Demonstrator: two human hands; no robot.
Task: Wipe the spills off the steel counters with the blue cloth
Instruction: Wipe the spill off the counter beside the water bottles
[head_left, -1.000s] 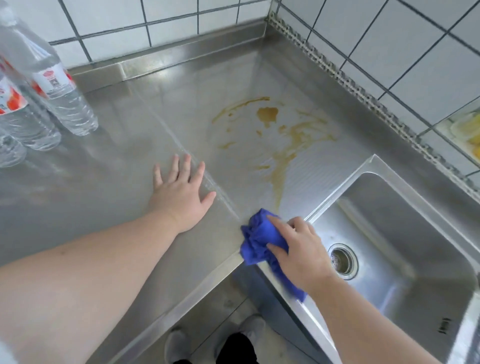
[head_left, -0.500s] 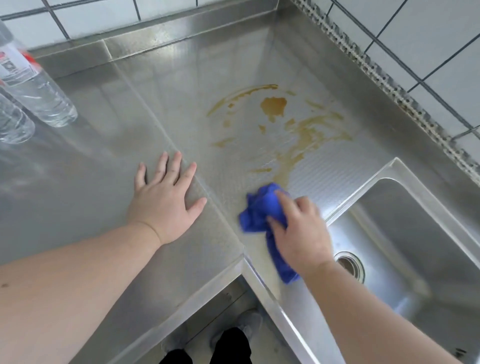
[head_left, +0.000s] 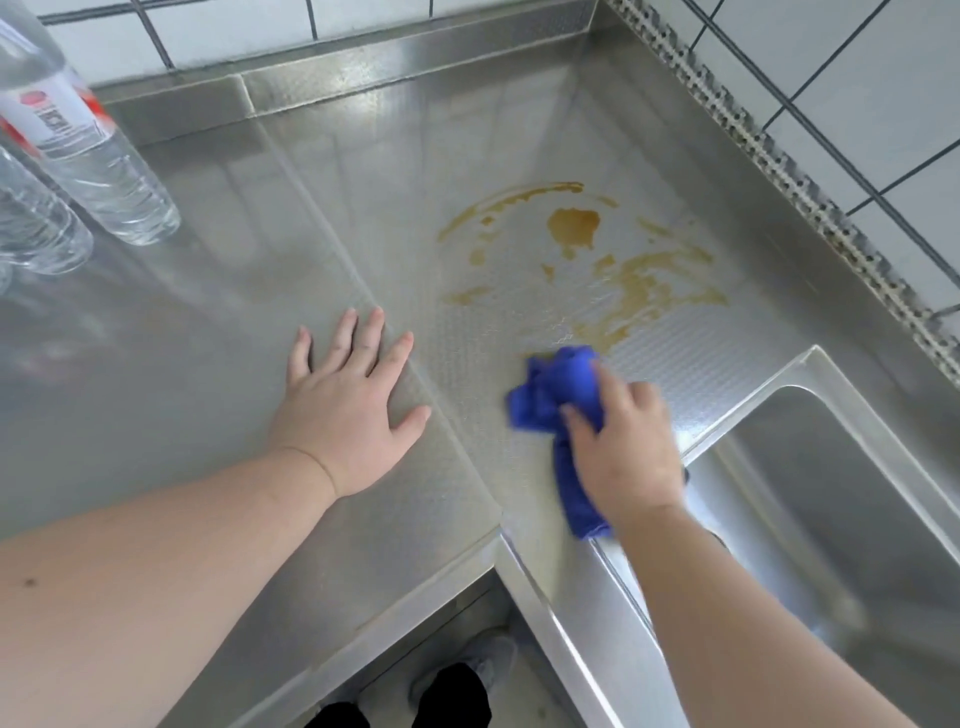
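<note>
At brown spill's (head_left: 623, 270) near edge, bunched blue cloth (head_left: 550, 389) in R hand's (head_left: 623, 447) grasp; L hand (head_left: 348, 415) flat, fingers spread.

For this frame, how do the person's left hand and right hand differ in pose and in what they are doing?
The left hand lies flat with fingers spread on the steel counter; the right hand has its fingers curled round the blue cloth. The left hand holds nothing, while the right hand presses the cloth at the near edge of the brown spill. The left hand is sharp; the right is slightly blurred. Both are bare and rest on steel.
</note>
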